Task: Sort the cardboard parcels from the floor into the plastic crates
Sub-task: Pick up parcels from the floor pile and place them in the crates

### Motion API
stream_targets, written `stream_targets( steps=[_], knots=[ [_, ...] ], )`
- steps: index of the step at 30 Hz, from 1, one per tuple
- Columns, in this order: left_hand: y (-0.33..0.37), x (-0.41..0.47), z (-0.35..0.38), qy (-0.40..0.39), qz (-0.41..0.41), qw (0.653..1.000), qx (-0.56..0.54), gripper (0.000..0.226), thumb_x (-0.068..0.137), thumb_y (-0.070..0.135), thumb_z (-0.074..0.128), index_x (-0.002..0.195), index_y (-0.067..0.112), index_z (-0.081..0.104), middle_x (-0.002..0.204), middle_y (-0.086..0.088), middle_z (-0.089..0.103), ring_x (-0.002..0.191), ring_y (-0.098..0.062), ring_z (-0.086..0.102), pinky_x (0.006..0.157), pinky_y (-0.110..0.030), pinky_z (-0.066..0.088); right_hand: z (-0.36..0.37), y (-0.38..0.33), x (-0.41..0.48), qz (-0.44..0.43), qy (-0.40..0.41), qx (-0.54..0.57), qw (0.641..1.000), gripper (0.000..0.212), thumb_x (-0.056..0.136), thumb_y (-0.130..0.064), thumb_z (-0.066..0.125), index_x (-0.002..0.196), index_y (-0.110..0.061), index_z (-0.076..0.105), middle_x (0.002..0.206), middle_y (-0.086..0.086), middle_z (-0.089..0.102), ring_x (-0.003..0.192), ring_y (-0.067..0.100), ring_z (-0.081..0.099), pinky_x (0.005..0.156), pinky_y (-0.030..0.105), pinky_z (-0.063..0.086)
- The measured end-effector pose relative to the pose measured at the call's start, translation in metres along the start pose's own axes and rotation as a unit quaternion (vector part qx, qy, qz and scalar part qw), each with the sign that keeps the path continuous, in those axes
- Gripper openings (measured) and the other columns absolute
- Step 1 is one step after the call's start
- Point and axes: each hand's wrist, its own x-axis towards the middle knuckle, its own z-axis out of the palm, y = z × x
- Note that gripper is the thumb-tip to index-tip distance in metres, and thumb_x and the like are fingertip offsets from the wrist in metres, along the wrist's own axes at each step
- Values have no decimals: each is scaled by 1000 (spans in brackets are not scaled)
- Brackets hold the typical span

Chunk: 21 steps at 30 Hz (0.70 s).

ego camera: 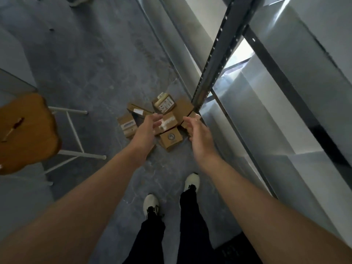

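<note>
Several brown cardboard parcels lie in a heap on the grey floor by the foot of a shelf post. One parcel with a white label (165, 103) lies at the far side, one with a round mark (171, 138) lies nearest me, and one with a barcode label (128, 126) lies at the left. Both my arms reach down over the heap. My left hand (147, 128) hovers over the left parts of the heap, fingers loosely spread, holding nothing. My right hand (198, 133) hovers at the heap's right edge, fingers relaxed and empty. No plastic crate shows clearly.
A wooden stool (24, 132) with white metal legs stands at the left. A dark metal shelving post (211, 65) and pale shelf boards (285, 103) fill the right side. My two feet in white shoes (151, 203) stand just behind the heap.
</note>
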Motion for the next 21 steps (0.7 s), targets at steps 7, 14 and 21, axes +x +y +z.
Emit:
stream_targets(
  steps=[7, 14, 21],
  knots=[
    [-71, 147, 19, 80, -55, 995, -27, 44, 105, 48, 34, 124, 27, 67, 132, 0, 62, 133, -19, 46, 111, -36, 32, 0, 71, 143, 20, -43, -35, 998, 35, 116, -32, 40, 133, -26, 70, 116, -25, 62, 111, -7, 55, 103, 23, 43],
    [-163, 265, 26, 119, -135, 980, -84, 51, 103, 52, 36, 139, 23, 60, 128, 4, 61, 124, -19, 50, 101, -32, 35, 9, 182, 245, 85, -42, -49, 994, 27, 115, -24, 44, 120, -27, 71, 119, -10, 72, 110, -3, 63, 91, 10, 45],
    [-271, 373, 26, 124, -168, 971, -117, 54, 98, 51, 46, 137, 18, 61, 145, -6, 58, 141, -27, 45, 109, -38, 34, 40, 287, 349, 133, -29, -79, 988, 34, 114, -36, 45, 141, -28, 64, 120, -18, 66, 110, -6, 57, 98, 25, 42]
  ],
)
